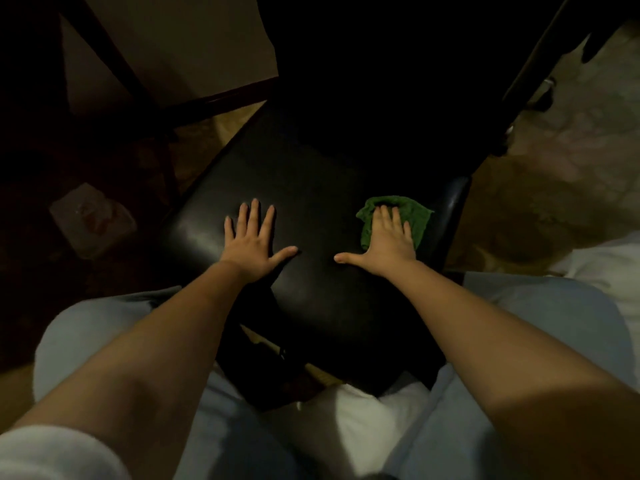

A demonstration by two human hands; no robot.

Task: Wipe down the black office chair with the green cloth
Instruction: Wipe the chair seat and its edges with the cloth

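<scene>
The black office chair (311, 188) stands in front of me, its glossy padded seat filling the middle of the view. My left hand (254, 239) lies flat on the seat's left part, fingers spread and straight. My right hand (389, 239) presses flat on the green cloth (420, 218), which is crumpled on the seat's right side near the black armrest (453, 209). Its thumb sticks out to the left on the bare seat. The chair's back is lost in shadow above.
A dark wooden furniture frame (114, 64) rises at upper left. A pale crumpled wrapper (91, 220) lies on the dim floor at left. Patterned floor (561, 150) shows at right. My knees in light trousers (554, 313) flank the seat's near edge.
</scene>
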